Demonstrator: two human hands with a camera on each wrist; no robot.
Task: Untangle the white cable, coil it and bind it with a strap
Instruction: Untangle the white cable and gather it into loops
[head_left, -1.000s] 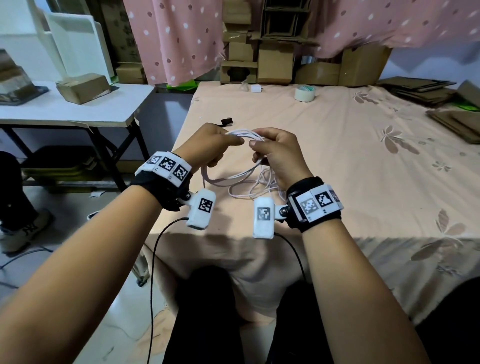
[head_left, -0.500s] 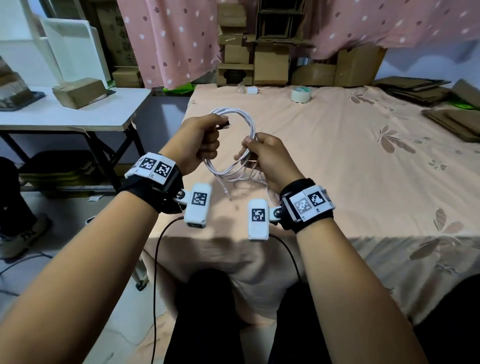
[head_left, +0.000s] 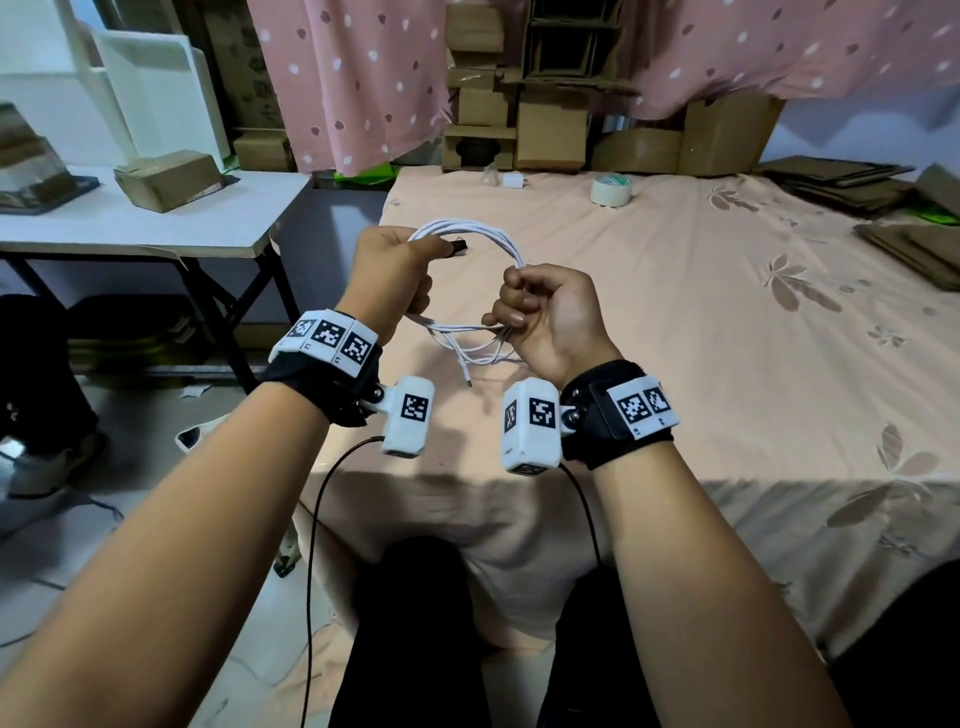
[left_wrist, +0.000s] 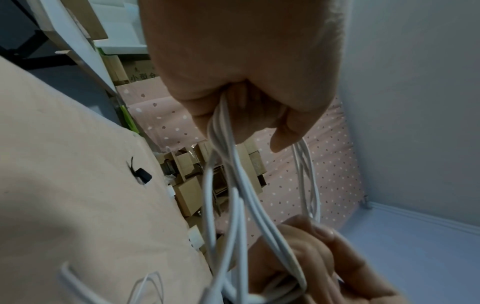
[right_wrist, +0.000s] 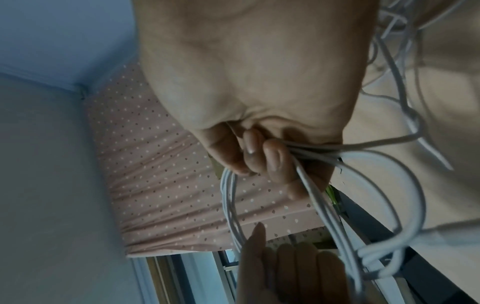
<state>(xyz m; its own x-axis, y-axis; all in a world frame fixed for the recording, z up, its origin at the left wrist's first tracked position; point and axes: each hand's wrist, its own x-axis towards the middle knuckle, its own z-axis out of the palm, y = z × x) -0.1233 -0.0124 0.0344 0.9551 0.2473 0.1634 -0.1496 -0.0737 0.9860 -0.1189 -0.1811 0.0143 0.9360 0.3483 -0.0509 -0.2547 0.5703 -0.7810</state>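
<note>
The white cable (head_left: 485, 234) is gathered into a round coil of several loops, held upright above the bed. My left hand (head_left: 410, 275) grips the coil's left side; my right hand (head_left: 524, 299) grips its right side in a fist. In the left wrist view the loops (left_wrist: 233, 185) run from my left hand (left_wrist: 246, 92) down to my right hand (left_wrist: 324, 257). Loose strands and one cable end (head_left: 467, 379) hang below the coil. A small black strap (left_wrist: 141, 174) lies on the bed beyond the hands, held by neither.
The peach floral bed sheet (head_left: 727, 338) spreads ahead and right. A tape roll (head_left: 612, 191) and a white plug (head_left: 514, 181) lie at its far edge. Flattened cardboard (head_left: 914, 244) sits far right, a white table (head_left: 156, 228) left, stacked boxes behind.
Both hands have lifted the cable from just above the bed and turned it into an upright round coil. The right hand has closed further round the loops.
</note>
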